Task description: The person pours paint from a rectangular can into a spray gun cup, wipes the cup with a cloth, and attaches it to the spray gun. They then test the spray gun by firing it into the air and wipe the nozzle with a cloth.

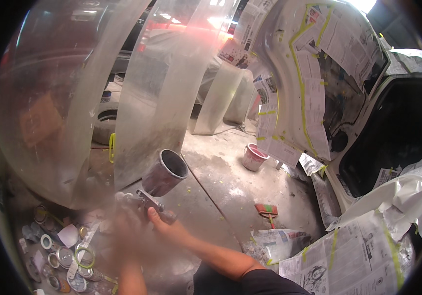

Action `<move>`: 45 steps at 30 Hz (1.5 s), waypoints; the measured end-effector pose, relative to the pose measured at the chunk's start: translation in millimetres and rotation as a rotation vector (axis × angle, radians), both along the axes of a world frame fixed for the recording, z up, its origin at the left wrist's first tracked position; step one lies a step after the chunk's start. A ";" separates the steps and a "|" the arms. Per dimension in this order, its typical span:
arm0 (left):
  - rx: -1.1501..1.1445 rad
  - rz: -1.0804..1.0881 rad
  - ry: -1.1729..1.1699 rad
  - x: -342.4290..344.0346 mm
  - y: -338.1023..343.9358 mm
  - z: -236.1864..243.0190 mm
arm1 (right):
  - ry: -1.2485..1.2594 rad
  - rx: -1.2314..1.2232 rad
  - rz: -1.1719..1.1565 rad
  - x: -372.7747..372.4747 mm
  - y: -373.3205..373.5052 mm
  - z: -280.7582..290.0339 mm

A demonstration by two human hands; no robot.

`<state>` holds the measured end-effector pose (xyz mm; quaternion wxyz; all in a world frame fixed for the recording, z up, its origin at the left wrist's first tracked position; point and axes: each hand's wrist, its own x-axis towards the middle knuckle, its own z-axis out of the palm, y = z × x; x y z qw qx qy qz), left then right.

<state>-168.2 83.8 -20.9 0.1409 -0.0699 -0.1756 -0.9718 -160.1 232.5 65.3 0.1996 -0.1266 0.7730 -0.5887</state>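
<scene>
My right hand is closed round the grip of a metal spray gun, its thumb up along the side. A dark, paint-stained cup with an open, pale rim sits at the gun, tilted toward the upper right. Beside the gun's near side is my left hand, lost in a brown blur. Its fingers cannot be made out, nor whether it touches the gun.
Paint cans and tape rolls crowd the lower left. Clear plastic strips hang ahead. At right stands a car body panel masked with newspaper. A pink-stained bucket and a red-green broom are on the concrete floor.
</scene>
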 end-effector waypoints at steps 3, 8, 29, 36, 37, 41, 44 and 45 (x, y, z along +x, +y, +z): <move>0.021 0.021 -0.004 -0.9 -2.4 -4.0 | 0.002 -0.011 0.037 5.6 -1.9 5.6; 0.001 0.177 -0.111 -7.8 -11.8 -33.1 | -0.012 -0.063 0.063 8.5 -4.8 4.5; -0.122 0.184 -0.107 1.3 -18.1 -7.7 | -0.073 -0.068 -0.039 12.2 -8.0 15.5; -0.517 0.564 -0.152 -5.4 -12.8 -17.0 | -0.058 -0.057 0.017 11.2 -8.0 10.2; -0.509 0.543 -0.155 -5.2 -13.4 -16.2 | -0.051 -0.049 0.022 10.3 -6.9 9.2; -0.514 0.509 -0.148 -4.4 -14.4 -15.6 | -0.012 -0.067 0.008 9.8 -7.1 6.7; -0.486 0.494 -0.137 -2.5 -13.5 -14.1 | -0.017 -0.061 0.012 11.8 -7.1 11.2; -0.439 0.469 -0.155 -4.2 -14.2 -16.8 | -0.023 -0.045 0.013 11.0 -6.8 9.9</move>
